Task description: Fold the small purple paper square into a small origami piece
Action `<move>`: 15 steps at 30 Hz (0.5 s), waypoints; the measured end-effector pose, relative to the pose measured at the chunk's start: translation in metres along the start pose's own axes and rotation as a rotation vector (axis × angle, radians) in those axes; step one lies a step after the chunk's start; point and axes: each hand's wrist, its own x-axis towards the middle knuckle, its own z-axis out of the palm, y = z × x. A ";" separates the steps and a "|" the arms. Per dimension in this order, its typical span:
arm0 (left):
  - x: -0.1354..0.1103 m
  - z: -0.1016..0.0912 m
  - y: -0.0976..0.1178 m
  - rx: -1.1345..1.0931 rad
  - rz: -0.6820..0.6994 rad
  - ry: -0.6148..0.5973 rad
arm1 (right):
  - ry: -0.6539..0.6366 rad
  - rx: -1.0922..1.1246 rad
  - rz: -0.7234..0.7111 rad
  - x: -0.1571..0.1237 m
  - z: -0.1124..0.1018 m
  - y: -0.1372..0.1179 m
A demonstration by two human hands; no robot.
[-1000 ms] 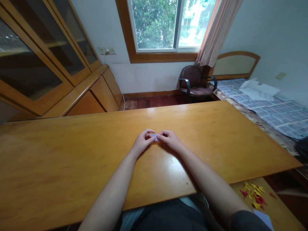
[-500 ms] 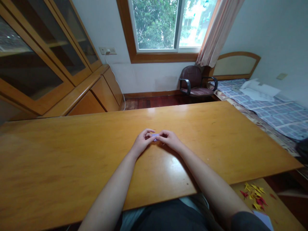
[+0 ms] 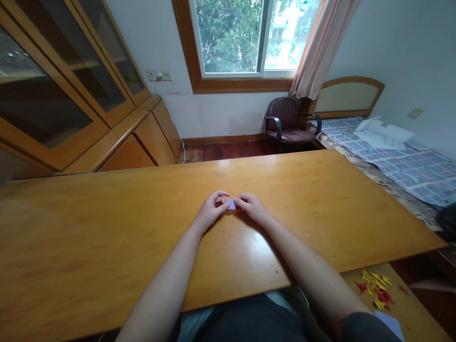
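Between my two hands is a small piece of folded purple paper (image 3: 231, 204), just above or on the wooden table (image 3: 107, 247). My left hand (image 3: 213, 207) pinches its left side between thumb and fingers. On the other side, the thumb and forefinger of my right hand (image 3: 249, 205) close on the paper's right edge. The fingers partly cover the paper, so its exact folds are too small to make out.
At the lower right, a lower wooden surface (image 3: 420, 308) bears several yellow folded paper pieces (image 3: 377, 283), red ones (image 3: 385, 299) and purple paper sheets (image 3: 390, 324). Beyond the table stand a brown armchair (image 3: 285, 118), a bed (image 3: 409, 161) and a glass-door cabinet (image 3: 117, 137).
My right thumb has drawn back slightly to the right, baring more of the purple paper. My left hand stays in nearly the same place.
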 end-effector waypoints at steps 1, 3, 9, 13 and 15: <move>0.000 0.000 0.000 0.004 0.002 0.000 | -0.001 0.001 -0.004 0.000 0.000 0.000; 0.000 0.000 0.000 0.009 0.008 -0.002 | -0.001 -0.002 -0.015 0.000 0.000 -0.001; 0.001 -0.001 -0.003 0.012 0.015 -0.014 | 0.009 0.017 -0.024 -0.002 0.000 -0.001; 0.002 -0.001 0.000 0.011 -0.005 -0.032 | -0.001 0.026 -0.026 -0.003 -0.001 0.000; 0.002 -0.002 0.003 0.035 -0.017 -0.042 | -0.004 -0.003 -0.049 -0.004 -0.001 -0.001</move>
